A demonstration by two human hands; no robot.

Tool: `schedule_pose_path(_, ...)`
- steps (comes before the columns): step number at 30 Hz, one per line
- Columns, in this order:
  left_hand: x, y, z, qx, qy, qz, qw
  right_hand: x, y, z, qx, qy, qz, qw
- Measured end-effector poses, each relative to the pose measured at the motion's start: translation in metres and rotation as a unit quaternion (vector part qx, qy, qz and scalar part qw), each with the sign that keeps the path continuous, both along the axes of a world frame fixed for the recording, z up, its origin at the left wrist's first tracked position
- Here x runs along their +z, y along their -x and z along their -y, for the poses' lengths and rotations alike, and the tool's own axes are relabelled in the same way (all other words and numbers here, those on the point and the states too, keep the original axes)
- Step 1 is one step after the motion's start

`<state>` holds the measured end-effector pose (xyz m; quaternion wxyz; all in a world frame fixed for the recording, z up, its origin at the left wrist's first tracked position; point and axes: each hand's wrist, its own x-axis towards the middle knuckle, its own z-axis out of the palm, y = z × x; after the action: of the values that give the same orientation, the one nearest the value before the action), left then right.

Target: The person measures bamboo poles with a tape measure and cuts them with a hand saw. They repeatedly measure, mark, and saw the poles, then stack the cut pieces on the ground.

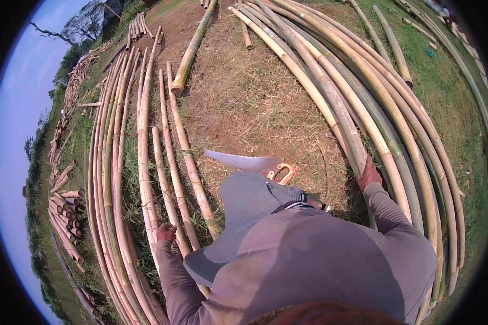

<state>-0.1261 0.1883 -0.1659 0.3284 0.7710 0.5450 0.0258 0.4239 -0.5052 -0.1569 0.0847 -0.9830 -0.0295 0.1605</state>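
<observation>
My right hand [370,174] is closed around the near end of a greyish-tan bamboo pole [333,100], which lies along the left part of a large pile. The palm side of that hand is hidden. Over on the left, my left hand [167,233] is curled into a loose fist with nothing visible in it, just above the bamboo poles [144,179] lying there. A handsaw [244,161] rests on the dry grass in front of my legs, its toothed blade pointing left and its orange handle toward the right.
More bamboo poles [398,116] curve down my right side. Another row [106,179] runs along the left, and a single thick pole [192,54] lies ahead. Cut bamboo pieces [65,214] are stacked at the far left. Dry grass covers the ground between the rows.
</observation>
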Motion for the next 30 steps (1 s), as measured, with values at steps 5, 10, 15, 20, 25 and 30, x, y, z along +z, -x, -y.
schedule_pose_path(5, -0.019, 0.122, 0.044, 0.137, -0.002, 0.026, 0.990, 0.027, -0.034, 0.117, -0.020, 0.272, 0.168, 0.947)
schedule_pose_path(10, 0.002, 0.071, 0.100, 0.166, -0.098, 0.085, 0.977, 0.026, -0.028, 0.127, -0.275, 0.345, 0.137, 0.887)
schedule_pose_path(15, -0.020, 0.109, 0.154, 0.233, -0.109, 0.232, 0.938, 0.011, -0.068, 0.076, -0.340, 0.258, 0.153, 0.891)
schedule_pose_path(20, -0.035, 0.118, 0.224, 0.338, -0.226, 0.158, 0.900, 0.005, -0.057, -0.049, 0.033, 0.190, 0.281, 0.940)
schedule_pose_path(25, -0.003, 0.104, 0.265, 0.426, -0.220, 0.143, 0.866, -0.012, -0.005, -0.212, 0.319, 0.038, 0.149, 0.935)
schedule_pose_path(30, 0.026, 0.113, 0.237, 0.351, -0.400, 0.102, 0.841, -0.016, 0.031, -0.311, 0.373, 0.058, 0.011, 0.926)
